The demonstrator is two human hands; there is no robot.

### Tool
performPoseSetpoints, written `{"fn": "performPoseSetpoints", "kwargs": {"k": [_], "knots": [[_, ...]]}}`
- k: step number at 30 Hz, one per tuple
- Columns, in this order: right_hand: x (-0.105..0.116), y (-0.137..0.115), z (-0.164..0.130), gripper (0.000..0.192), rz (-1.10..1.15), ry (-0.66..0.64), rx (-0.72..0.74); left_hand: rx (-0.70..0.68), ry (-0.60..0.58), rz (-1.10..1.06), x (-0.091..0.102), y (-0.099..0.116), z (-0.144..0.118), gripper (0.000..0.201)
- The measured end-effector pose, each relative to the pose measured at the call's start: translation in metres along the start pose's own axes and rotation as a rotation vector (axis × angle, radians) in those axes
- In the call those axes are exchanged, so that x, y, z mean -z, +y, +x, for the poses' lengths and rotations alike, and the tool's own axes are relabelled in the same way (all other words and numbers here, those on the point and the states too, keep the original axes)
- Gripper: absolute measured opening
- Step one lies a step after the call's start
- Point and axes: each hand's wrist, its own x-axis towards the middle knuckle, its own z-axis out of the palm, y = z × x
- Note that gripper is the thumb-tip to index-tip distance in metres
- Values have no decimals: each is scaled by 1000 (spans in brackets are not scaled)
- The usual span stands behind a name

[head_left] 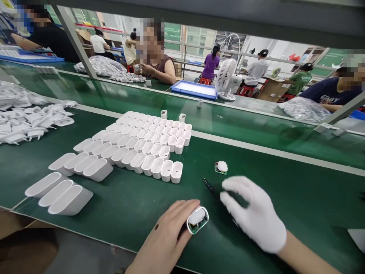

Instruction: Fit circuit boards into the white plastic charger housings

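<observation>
My bare left hand [171, 224] is closed around a white oval plastic housing [207, 220], its open end turned up toward me. Inside that housing sits a green circuit board [196, 227] with a white pad on it. My right hand [253, 213], in a white glove, hovers to the right with thumb and fingers apart and nothing seen between them. Beside its fingertips lies a thin black tool [207, 184], partly hidden by the hand; its kind is unclear. Another circuit board [221, 167] with a white pad rests on the green table just beyond.
Rows of white oval housings [137, 142] stand on the green table [273, 167], left of centre. A heap of white plastic parts [34, 120] lies at far left. A green ledge [245, 121] and metal frame run across the back; co-workers and a white fan [226, 78] are beyond.
</observation>
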Motion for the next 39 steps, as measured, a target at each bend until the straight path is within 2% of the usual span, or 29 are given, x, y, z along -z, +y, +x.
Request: {"fn": "performPoseSetpoints", "kwargs": {"k": [3, 6, 11, 16, 20, 24, 29, 36, 39], "knots": [[0, -37, -21, 19, 94, -77, -42, -76, 64, 90, -5, -4, -1, 48], [-10, -55, -26, 20, 168, -162, -109, -165, 144, 176, -9, -9, -1, 53], [-15, -58, -26, 10, 296, -140, -174, -257, 217, 236, -15, -12, -1, 57], [-10, -56, -21, 16, 394, -261, -105, -110, 217, 118, -19, -6, -2, 43], [-11, -53, -20, 19, 421, -159, -29, -30, 247, 57, -22, -2, -3, 39], [-16, -49, -21, 23, 419, -69, 28, -50, 273, 103, -24, -2, -3, 38], [-24, -43, -24, 25, 392, 107, 108, -100, 324, 175, -22, -5, -2, 31], [0, -39, -21, 29, 274, 133, 119, -234, 461, 231, -12, -11, 0, 39], [1, -38, -20, 29, 284, 129, 144, -271, 458, 247, -12, -11, 0, 41]]}}
